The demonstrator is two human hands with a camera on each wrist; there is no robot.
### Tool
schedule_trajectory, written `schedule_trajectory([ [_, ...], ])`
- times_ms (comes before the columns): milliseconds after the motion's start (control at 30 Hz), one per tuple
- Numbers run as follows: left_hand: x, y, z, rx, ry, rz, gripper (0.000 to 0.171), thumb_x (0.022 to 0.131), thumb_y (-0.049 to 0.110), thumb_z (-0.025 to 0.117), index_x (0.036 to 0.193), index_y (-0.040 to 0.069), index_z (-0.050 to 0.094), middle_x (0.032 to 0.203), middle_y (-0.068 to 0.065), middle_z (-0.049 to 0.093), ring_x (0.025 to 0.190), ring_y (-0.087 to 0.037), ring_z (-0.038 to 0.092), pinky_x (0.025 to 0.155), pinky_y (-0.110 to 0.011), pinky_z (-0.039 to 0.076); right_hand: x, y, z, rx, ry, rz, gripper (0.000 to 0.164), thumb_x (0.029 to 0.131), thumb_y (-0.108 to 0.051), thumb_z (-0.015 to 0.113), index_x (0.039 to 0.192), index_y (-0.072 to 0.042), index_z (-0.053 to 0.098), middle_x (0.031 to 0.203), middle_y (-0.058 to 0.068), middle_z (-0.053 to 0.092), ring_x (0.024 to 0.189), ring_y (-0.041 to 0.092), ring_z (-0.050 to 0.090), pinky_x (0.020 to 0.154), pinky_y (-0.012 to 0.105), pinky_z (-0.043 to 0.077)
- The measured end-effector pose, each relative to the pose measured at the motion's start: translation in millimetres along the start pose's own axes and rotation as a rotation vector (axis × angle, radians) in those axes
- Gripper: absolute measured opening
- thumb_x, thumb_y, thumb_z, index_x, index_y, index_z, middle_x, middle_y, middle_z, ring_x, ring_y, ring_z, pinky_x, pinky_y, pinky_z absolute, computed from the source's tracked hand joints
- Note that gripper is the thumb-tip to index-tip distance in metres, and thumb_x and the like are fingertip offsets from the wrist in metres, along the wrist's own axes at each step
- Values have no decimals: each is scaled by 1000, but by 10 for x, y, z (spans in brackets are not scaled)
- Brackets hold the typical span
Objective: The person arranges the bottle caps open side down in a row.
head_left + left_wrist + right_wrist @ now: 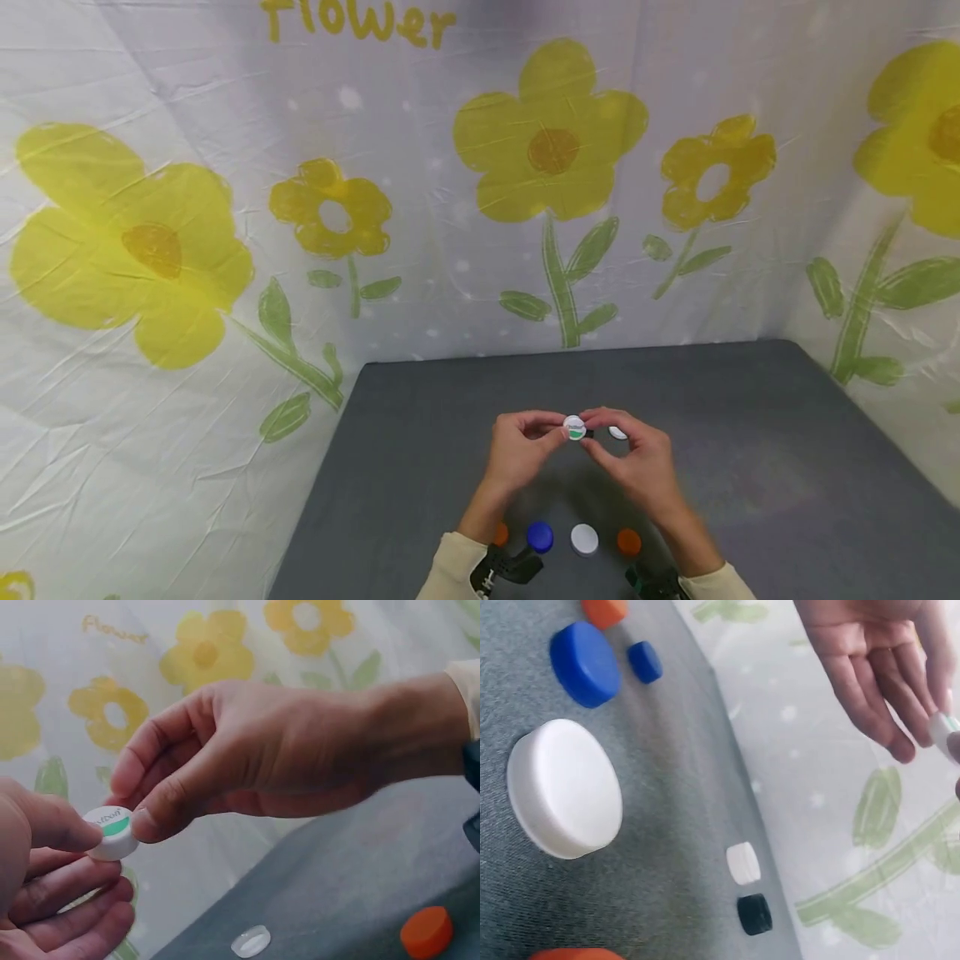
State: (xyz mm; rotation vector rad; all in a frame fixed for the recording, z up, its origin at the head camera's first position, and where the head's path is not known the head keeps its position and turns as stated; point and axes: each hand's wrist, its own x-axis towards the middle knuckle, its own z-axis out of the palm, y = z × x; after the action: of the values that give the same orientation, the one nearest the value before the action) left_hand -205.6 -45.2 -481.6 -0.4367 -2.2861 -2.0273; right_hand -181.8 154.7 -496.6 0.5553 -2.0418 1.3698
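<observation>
A small white plastic-looking disc cap with green print (574, 427) is held up beyond the large plain white round cap (584, 540) lying on the grey table (420, 467). Finding: it sits directly between my hands, neither appreciably nearer. My left hand (517, 454) pinches its left edge; my right hand (647, 468) pinches its right edge, both grips narrow. Being a short disc, it shows no long axis; its printed face is turned toward me.
</observation>
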Motion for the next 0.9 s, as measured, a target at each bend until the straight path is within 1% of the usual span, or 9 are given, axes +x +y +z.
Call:
schedule_trajectory([
  [67,-4,-1,-19,-14,-12,-36,15,92,15,88,105,8,87,99,-11,85,88,-9,79,81,-20,63,-7,-6,27,-42,15,-34,40,77,8,95,104,-17,81,111,5,84,111,24,77,108,8,47],
  [167,-12,-5,-64,28,-47,-22,17,94,19,86,109,9,87,103,-8,85,90,-10,80,83,-21,63,-17,-3,48,-70,22,-45,39,77,6,96,104,-18,81,111,4,83,110,27,77,108,7,46],
  [300,-32,20,-142,113,-91,100,25,98,15,81,122,8,83,116,-8,84,103,-21,82,91,-30,66,-4,-12,54,-76,17,-25,37,79,3,96,104,-19,81,110,3,83,106,22,77,106,6,46],
  [400,-44,46,-196,168,-93,205,30,98,9,80,128,5,80,122,-9,83,111,-29,81,98,-39,65,20,-37,55,-81,-1,2,35,81,1,95,106,-20,81,111,0,83,104,19,78,104,6,46],
  [500,-52,57,-259,245,-88,286,30,96,7,83,126,6,81,122,-7,83,111,-28,80,100,-42,64,44,-62,73,-84,-40,30,32,84,-2,94,106,-21,81,112,-3,83,103,19,78,102,7,47],
  [600,-63,54,-328,346,-89,324,28,94,7,86,122,8,83,118,-5,84,110,-25,80,99,-42,65,49,-67,115,-89,-88,50,29,85,-4,94,104,-22,80,110,-6,83,101,17,78,95,11,52],
  [733,-101,15,-421,463,-110,314,25,94,8,86,119,8,84,116,-5,85,110,-22,80,99,-42,65,20,-40,211,-140,-145,45,28,82,-5,95,99,-22,80,103,-9,83,97,15,79,84,29,61],
  [800,-129,-27,-461,512,-135,289,24,94,8,86,118,9,85,115,-4,85,110,-20,80,99,-41,64,-12,-23,266,-175,-181,41,28,81,-5,96,97,-21,80,99,-10,83,96,15,79,84,38,64],
  [900,-171,-117,-504,574,-178,247,23,94,7,87,116,10,85,114,-3,85,109,-19,80,97,-42,65,-77,1,345,-214,-241,55,29,79,-4,97,95,-21,80,95,-13,81,95,14,79,86,44,64],
])
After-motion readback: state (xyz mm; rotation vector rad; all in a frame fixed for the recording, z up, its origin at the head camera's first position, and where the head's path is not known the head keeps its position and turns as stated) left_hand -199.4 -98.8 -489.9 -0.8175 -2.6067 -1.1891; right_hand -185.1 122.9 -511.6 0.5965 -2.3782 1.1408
